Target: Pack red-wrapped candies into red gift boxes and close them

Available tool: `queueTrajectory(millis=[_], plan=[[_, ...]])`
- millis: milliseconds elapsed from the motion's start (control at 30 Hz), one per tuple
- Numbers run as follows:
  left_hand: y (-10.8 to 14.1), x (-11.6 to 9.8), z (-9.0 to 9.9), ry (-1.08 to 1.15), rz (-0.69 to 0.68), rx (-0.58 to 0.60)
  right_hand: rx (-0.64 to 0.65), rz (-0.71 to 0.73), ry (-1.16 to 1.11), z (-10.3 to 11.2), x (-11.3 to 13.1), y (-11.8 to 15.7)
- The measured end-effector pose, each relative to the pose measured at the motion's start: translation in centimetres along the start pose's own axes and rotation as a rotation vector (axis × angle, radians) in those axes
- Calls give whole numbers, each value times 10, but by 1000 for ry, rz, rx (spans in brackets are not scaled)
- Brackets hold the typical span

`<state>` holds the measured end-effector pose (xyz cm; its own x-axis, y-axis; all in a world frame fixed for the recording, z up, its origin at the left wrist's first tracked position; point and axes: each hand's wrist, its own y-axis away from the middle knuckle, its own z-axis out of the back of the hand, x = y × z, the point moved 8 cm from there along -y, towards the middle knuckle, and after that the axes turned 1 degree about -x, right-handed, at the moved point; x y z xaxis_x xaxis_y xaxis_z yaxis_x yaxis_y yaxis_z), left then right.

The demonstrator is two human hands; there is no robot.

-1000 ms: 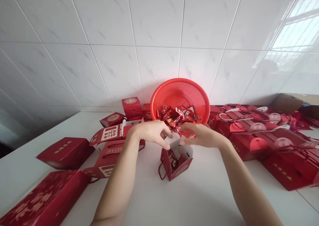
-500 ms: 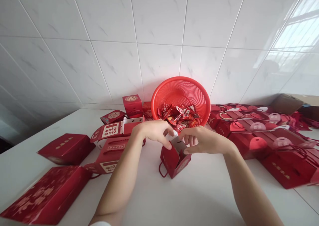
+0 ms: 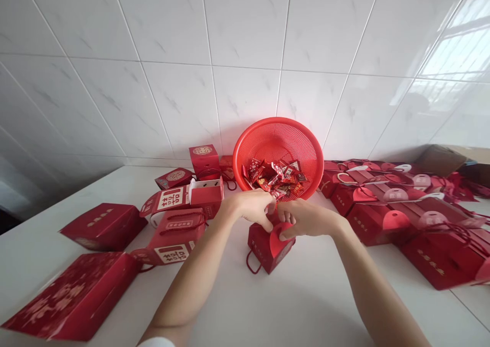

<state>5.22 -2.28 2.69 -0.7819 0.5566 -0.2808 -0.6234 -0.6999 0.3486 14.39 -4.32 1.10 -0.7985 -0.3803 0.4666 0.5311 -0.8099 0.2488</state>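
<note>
A small red gift box (image 3: 263,249) stands on the white table at the middle of the head view, with a dark red cord loop at its lower left. Its rounded top flap is folded over. My left hand (image 3: 255,206) is on the far left side of the top, thumb pressed to the upper edge. Opposite it, my right hand (image 3: 306,218) has its thumb on the rounded flap and its fingers curled behind. Both hands pinch the top panels between thumb and fingers. The far side of the box is hidden by my hands.
Behind the box, a red plastic basket (image 3: 277,139) holding wrapped candies (image 3: 276,177) leans against the tiled wall. Several red boxes (image 3: 103,227) lie to the left, one open small box (image 3: 205,191) among them. Rows of closed boxes (image 3: 440,257) and a cardboard carton (image 3: 440,158) stand right.
The box stood open at the top with its pale inside showing; now its rounded flap is folded over. My hands have come closer together over it.
</note>
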Motion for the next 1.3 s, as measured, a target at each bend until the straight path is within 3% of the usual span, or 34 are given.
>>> queueTrajectory(millis=[100, 300, 533, 733, 1000, 1100, 1233, 1300], plan=[[1, -2, -1, 17, -55, 15, -28, -35, 26, 0, -4, -2], [3, 1, -3, 45, 38, 13, 55, -145, -22, -6, -26, -7], [-4, -1, -9, -47, 38, -2, 190, 218, -382, -15, -31, -26], [-8, 1, -12, -36, 44, 6, 206, 202, -389, -22, -47, -36], [-22, -7, -15, 18, -66, -9, 106, 370, -772, 17, -20, -5], [-23, -9, -14, 57, -108, -12, 183, 369, -721, 10, -12, 0], [-13, 14, -10, 78, 37, 36, 204, 296, -541, -1, -10, -4], [-7, 20, -12, 155, 42, 106, 192, 278, -502, -2, -9, -6]])
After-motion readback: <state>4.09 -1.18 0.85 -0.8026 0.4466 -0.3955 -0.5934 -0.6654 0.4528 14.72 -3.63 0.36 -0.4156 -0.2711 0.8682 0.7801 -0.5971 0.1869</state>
